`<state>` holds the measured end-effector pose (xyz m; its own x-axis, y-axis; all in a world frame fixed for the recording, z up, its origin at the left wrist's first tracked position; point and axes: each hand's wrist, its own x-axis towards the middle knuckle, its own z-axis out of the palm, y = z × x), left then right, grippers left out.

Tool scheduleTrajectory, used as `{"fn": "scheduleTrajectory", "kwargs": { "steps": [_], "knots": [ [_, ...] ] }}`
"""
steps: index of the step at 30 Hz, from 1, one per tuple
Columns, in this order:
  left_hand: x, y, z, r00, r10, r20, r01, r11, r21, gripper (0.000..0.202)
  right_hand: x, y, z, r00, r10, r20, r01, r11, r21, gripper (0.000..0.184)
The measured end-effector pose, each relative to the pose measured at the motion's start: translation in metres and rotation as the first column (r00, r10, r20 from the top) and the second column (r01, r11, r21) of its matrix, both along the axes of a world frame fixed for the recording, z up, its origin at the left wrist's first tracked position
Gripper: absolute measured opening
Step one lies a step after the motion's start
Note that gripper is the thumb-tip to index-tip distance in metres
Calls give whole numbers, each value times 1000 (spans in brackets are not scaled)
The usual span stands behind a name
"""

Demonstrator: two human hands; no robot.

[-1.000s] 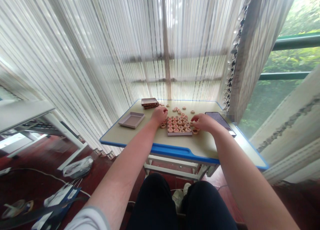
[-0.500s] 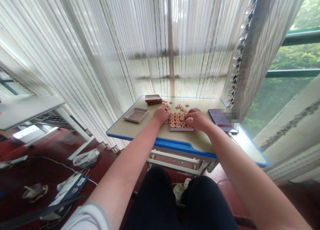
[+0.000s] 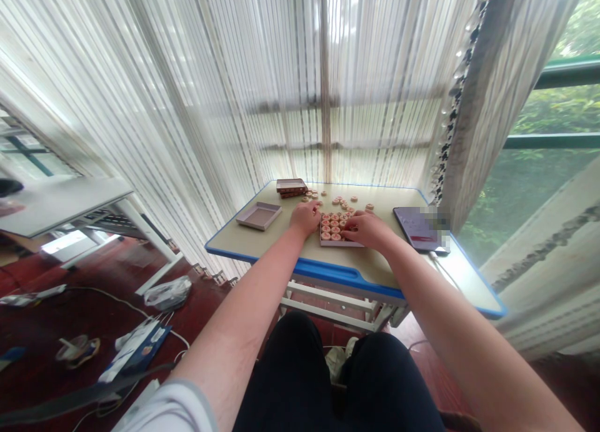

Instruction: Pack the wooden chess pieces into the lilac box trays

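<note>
A shallow box [image 3: 334, 242] filled with round wooden chess pieces lies in the middle of a small blue-edged desk [image 3: 328, 272]. My left hand [image 3: 305, 217] rests curled at the box's left edge, its fingers hidden from me. My right hand [image 3: 364, 228] lies over the right part of the box, fingers bent down onto the pieces. Several loose pieces [image 3: 344, 202] are scattered on the desk just beyond the box.
An empty box lid [image 3: 259, 215] sits at the desk's left, a dark stacked box [image 3: 291, 186] at the far left corner, a phone [image 3: 419, 229] at the right. Curtains hang behind the desk. Bags and cables litter the floor at left, beside another table [image 3: 60, 200].
My right hand has moved left from the box's right side onto the pieces in it. My left hand stays at the left edge. The camera has shifted slightly.
</note>
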<state>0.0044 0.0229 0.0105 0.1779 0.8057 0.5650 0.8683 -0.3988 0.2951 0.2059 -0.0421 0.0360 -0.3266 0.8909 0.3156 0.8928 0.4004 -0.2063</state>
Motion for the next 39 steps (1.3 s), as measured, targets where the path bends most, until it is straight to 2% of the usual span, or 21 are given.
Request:
{"fn": "scheduleTrajectory", "kwargs": {
  "steps": [10,15,17,19,21,23,27,30,32,35,39],
  "knots": [
    [0,2,-3,1000,0,-31,-2,998,-61,32,-6,-3,3,998,-41,45,43,998,-36,25],
    [-1,0,-1,999,23,-46,-24,999,-29,33,-1,-2,4,999,-34,-24,33,999,-3,24],
    [-1,0,-1,997,43,-61,-46,998,-42,33,7,2,3,994,-79,-80,82,996,36,23],
    [-1,1,-1,994,62,-85,-69,995,-76,32,19,8,1,976,-181,-123,191,979,70,24],
    [0,2,-2,992,61,-113,-74,990,-120,30,31,14,-3,949,-296,-108,302,952,47,27],
    [0,0,-2,990,34,-134,-54,988,-147,30,40,18,-7,932,-358,-59,358,934,-7,30],
    [-2,-12,2,993,-24,-120,9,992,-127,37,44,20,-11,949,-315,-5,312,941,-131,27],
    [-8,-26,3,994,-32,-105,23,996,-91,40,42,18,-12,951,-304,-52,291,941,-169,28],
    [-13,-34,2,989,-35,-146,19,994,-112,40,42,17,-13,954,-288,-87,268,944,-193,29],
    [-20,-44,-1,979,-47,-200,13,986,-169,39,43,17,-17,960,-261,-98,240,953,-187,29],
    [-20,-53,-2,980,-17,-200,-9,992,-127,38,45,17,-22,961,-259,-98,245,959,-140,28]
  ]
}}
